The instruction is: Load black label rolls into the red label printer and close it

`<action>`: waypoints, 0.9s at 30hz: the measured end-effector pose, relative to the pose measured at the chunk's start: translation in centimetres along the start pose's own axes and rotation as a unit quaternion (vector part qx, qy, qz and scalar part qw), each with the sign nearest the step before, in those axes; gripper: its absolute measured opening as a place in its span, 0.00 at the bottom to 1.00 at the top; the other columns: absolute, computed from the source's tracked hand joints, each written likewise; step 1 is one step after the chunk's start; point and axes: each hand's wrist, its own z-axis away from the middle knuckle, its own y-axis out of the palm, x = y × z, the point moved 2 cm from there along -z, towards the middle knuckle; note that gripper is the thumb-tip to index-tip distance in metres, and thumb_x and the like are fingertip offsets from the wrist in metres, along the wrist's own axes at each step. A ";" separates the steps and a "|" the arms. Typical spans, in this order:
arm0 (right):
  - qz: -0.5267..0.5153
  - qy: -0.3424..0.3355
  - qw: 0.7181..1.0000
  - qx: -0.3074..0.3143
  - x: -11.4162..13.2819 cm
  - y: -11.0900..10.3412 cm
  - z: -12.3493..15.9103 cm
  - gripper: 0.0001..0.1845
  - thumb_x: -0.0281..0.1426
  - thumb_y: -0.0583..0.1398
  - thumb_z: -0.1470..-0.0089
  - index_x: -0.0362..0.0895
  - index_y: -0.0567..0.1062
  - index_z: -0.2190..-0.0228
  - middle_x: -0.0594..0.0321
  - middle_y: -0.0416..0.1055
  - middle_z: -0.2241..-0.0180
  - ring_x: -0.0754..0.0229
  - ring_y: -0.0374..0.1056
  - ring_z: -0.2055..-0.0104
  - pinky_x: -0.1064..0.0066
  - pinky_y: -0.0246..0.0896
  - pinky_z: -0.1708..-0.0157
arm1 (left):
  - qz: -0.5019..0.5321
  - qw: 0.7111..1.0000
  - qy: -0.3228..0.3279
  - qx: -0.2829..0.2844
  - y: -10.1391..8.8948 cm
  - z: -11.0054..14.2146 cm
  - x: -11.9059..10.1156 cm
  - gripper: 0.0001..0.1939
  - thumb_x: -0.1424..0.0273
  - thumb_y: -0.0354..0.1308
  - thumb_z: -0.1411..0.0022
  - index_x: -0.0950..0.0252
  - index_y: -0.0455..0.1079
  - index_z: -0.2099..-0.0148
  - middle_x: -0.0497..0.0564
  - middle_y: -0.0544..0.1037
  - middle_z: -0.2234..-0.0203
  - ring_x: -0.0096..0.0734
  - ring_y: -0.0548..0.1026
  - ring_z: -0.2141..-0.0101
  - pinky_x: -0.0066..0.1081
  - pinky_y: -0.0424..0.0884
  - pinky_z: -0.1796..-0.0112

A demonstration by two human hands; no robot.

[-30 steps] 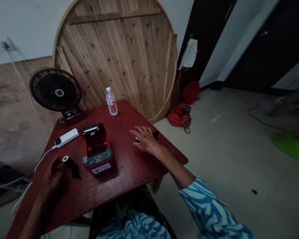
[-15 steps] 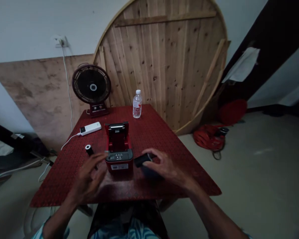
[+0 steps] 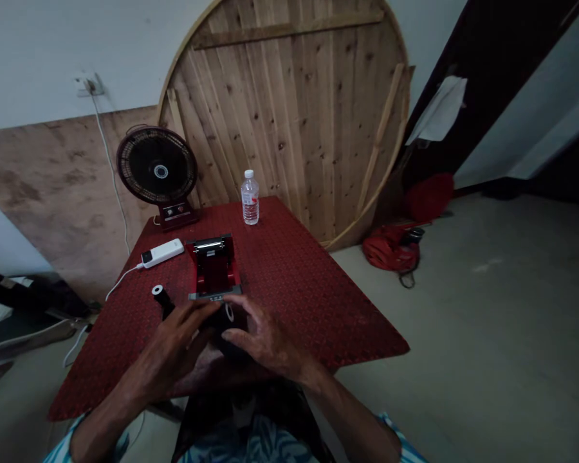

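Note:
A small black roll with a pale end ring (image 3: 229, 313), which looks like a roll of receipt paper, is held in front of the printer. My right hand (image 3: 265, 337) grips its right end between thumb and fingers. At the other end, my left hand (image 3: 181, 337) has its fingers closed on the roll. Just behind them the small red and black receipt printer (image 3: 217, 270) stands with its lid up and its paper bay showing. My hands and the roll hide most of its front. A second black roll (image 3: 160, 296) with a white end lies left of the printer.
A white power bank (image 3: 163, 253) with a cable lies at the left of the red-covered table (image 3: 309, 289). Toward the back stand a fan (image 3: 159, 170) and a water bottle (image 3: 250, 200). A round wooden tabletop (image 3: 289, 116) leans on the wall. A red bag (image 3: 390, 249) lies on the floor.
My right hand has brought the roll leftward, from beside the printer to in front of it. My left hand has come in from open to the roll. The view has shifted slightly right.

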 end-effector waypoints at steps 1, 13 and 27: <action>-0.012 0.001 1.000 -0.010 -0.5 -0.5 0.2 0.25 0.34 0.60 0.47 0.49 0.65 0.47 0.61 0.72 0.54 0.58 0.69 0.52 0.65 0.63 0.51 | -0.004 1.000 -0.023 0.003 -0.3 -0.5 0.7 0.18 0.67 0.49 0.35 0.60 0.65 0.43 0.56 0.75 0.54 0.36 0.75 0.55 0.34 0.72 0.55; 0.197 0.072 0.962 -0.175 -11.9 -5.1 4.0 0.14 0.32 0.52 0.43 0.46 0.73 0.58 0.57 0.75 0.59 0.54 0.71 0.55 0.56 0.60 0.51 | -0.038 0.984 -0.087 0.153 3.5 -7.9 8.5 0.19 0.69 0.48 0.38 0.64 0.70 0.47 0.57 0.77 0.54 0.42 0.74 0.54 0.40 0.66 0.52; 0.204 0.075 0.961 -0.172 -11.8 -4.8 4.2 0.13 0.33 0.50 0.42 0.46 0.73 0.60 0.57 0.74 0.59 0.55 0.70 0.55 0.57 0.57 0.51 | -0.050 0.952 -0.089 0.290 3.3 -10.8 8.2 0.13 0.69 0.54 0.44 0.58 0.77 0.58 0.51 0.81 0.62 0.38 0.77 0.62 0.30 0.67 0.62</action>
